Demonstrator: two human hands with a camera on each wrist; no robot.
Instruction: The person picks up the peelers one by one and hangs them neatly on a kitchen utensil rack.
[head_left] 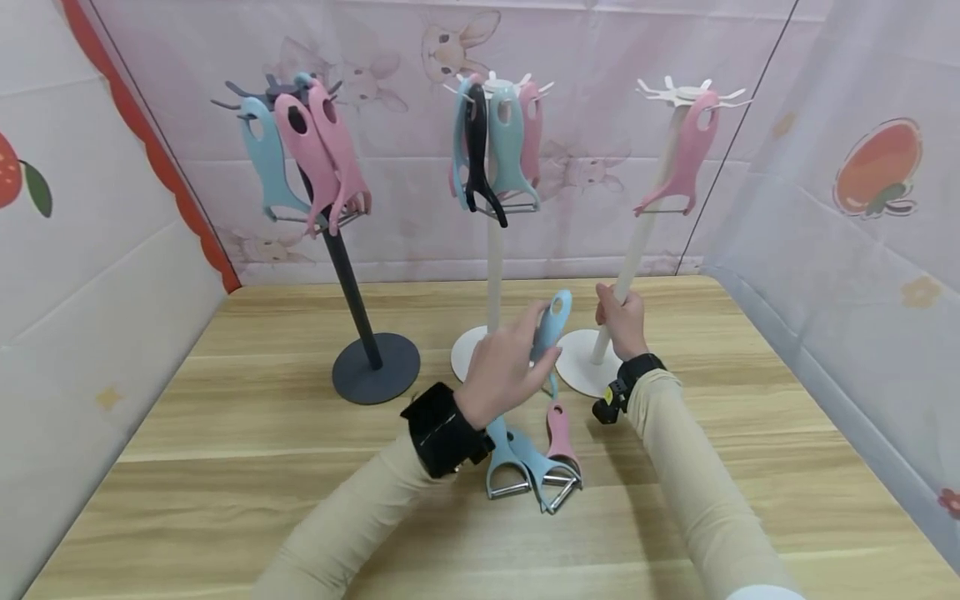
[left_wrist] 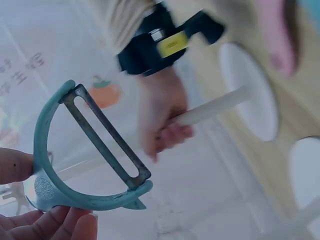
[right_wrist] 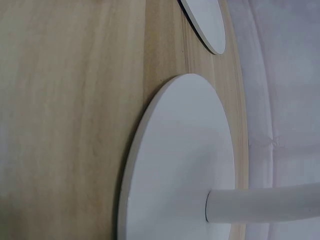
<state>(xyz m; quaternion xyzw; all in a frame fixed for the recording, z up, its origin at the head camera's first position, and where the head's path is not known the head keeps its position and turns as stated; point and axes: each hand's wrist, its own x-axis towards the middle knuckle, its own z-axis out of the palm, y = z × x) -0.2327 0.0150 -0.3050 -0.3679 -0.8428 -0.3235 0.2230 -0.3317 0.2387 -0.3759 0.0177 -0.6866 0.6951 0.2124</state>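
My left hand (head_left: pixel 510 367) holds a light blue peeler (head_left: pixel 553 321) above the table, its holed handle end pointing up in the head view. In the left wrist view the thumb and fingers pinch the peeler (left_wrist: pixel 42 135) near its fork, and its metal blade shows. With my right hand (head_left: pixel 624 321) I grip the pole of the right white stand (head_left: pixel 630 265) low down; the stand leans to the right. One pink peeler (head_left: pixel 690 154) hangs on that stand. The right wrist view shows the stand's round base (right_wrist: pixel 180 150) but not the hand.
Light blue peelers (head_left: pixel 534 458) and a pink peeler (head_left: pixel 558 429) lie on the table below my left hand. A dark stand (head_left: pixel 345 275) at left and a middle white stand (head_left: pixel 495 258) carry several peelers. Fabric walls (head_left: pixel 375 225) enclose the table's back and sides.
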